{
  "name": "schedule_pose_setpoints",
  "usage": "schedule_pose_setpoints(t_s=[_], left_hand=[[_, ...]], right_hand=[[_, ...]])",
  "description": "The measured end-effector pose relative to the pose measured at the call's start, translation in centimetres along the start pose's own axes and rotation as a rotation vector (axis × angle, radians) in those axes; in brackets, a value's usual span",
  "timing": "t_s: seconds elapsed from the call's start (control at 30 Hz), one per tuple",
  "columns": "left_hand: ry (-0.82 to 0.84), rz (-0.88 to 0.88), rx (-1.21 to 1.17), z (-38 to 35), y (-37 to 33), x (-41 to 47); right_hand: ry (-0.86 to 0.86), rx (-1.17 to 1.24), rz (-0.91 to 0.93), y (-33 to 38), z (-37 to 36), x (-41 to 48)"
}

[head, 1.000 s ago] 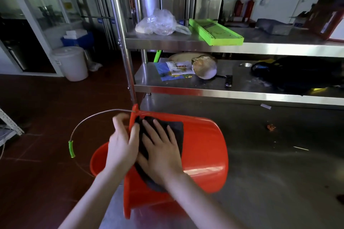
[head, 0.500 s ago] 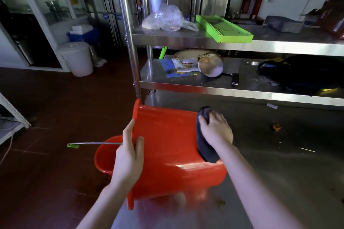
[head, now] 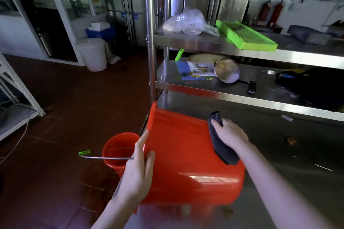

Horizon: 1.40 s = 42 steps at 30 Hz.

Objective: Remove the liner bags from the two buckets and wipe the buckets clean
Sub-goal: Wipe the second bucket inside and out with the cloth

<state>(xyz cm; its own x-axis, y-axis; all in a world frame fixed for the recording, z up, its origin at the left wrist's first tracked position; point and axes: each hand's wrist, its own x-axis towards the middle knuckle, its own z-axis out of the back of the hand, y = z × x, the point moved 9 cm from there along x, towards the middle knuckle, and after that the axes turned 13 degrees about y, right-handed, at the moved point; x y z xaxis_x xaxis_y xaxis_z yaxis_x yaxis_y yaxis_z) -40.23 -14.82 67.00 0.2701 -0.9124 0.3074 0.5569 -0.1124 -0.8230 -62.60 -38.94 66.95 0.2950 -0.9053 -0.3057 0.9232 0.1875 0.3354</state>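
A large red bucket lies on its side on the steel table, its mouth facing left over the table edge. My left hand grips its rim, fingers on the outer wall. My right hand presses a dark cloth against the bucket's wall near the base. The bucket's wire handle with a green grip sticks out to the left. A second red bucket stands upright on the floor below, with no liner visible inside.
Steel shelves rise behind the table, holding a crumpled clear plastic bag, a green tray, papers and a pan. A white lidded bin stands on the brown floor at the left. A white rack is at far left.
My right hand slid the cloth from the bucket's rim along the wall to the base end. The wire handle dropped from raised to horizontal. My view shifted right.
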Motion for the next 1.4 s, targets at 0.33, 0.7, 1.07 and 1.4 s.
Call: schedule_pose_setpoints(t_s=[0.33, 0.7, 1.07, 1.4], left_hand=[[-0.009, 0.027, 0.084, 2.1, 0.4, 1.7], [0.048, 0.245, 0.008, 2.0, -0.6, 9.3], [-0.001, -0.091, 0.512, 5.1, -8.3, 9.1], [0.048, -0.305, 0.738, 2.8, -10.1, 4.5]], right_hand=[[-0.172, -0.149, 0.649, 17.8, -3.0, -5.2], [-0.440, -0.215, 0.525, 0.5, -6.8, -12.5], [-0.088, 0.043, 0.451, -2.4, -6.0, -8.4], [-0.311, 0.618, 0.470, 7.3, 3.4, -9.7]])
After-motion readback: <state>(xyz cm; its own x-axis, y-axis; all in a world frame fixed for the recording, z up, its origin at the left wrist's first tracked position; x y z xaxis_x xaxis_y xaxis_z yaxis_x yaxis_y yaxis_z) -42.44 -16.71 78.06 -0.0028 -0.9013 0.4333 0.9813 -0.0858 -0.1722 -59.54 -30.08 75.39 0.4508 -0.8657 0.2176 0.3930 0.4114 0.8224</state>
